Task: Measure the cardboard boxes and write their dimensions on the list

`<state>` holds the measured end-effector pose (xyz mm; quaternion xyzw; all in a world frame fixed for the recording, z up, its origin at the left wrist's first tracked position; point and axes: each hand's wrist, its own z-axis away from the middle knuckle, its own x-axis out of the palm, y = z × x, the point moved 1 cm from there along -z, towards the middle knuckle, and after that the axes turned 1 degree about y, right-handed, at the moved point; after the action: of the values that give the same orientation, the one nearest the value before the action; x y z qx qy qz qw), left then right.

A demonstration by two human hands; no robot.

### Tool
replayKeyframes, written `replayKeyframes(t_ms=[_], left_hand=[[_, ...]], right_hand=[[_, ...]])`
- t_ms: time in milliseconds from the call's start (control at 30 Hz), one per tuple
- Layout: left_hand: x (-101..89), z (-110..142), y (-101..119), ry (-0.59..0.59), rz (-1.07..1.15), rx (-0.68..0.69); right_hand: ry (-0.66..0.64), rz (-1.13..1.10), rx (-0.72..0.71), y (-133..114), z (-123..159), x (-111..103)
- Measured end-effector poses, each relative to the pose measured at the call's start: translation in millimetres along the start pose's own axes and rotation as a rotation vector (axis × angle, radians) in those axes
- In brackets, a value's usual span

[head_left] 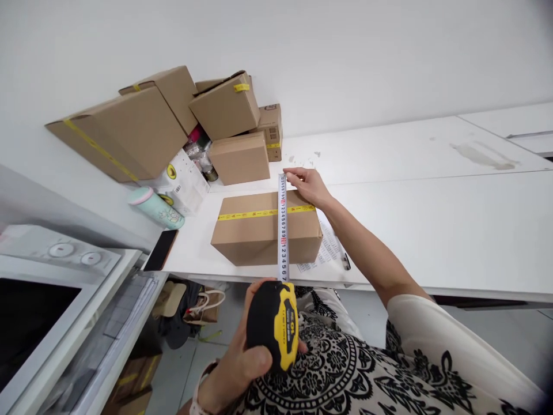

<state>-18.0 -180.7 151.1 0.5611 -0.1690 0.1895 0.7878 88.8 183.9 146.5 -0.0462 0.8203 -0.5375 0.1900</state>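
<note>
A closed cardboard box (254,236) sealed with yellow tape lies near the front edge of the white table (432,225). My left hand (235,366) is wrapped round a black and yellow tape measure case (274,324), held below the table edge. Its white blade (283,230) runs up across the top of the box. My right hand (309,185) pinches the blade's far end at the box's back edge.
Several cardboard boxes (173,124) are stacked against the wall at the back left. Beside them stand a mint green bottle (155,208) and a white package (184,181). A dark phone (161,249), printed paper (328,249) and a pen (344,257) lie near the box. A machine (47,300) sits at left.
</note>
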Motion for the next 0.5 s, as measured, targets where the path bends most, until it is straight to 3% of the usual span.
replayKeyframes(t_ms=[167, 333, 500], left_hand=[[13.0, -2.2, 8.6, -0.226, -0.005, -0.124], [14.5, 0.6, 5.9, -0.268, -0.001, -0.091], [11.6, 5.0, 1.4, -0.281, 0.007, -0.111]], right_hand=[[-0.055, 0.127, 0.01, -5.8, 1.4, 0.0], [-0.14, 0.129, 0.105, -4.2, 1.3, 0.6], [-0.167, 0.112, 0.107, -1.5, 0.4, 0.6]])
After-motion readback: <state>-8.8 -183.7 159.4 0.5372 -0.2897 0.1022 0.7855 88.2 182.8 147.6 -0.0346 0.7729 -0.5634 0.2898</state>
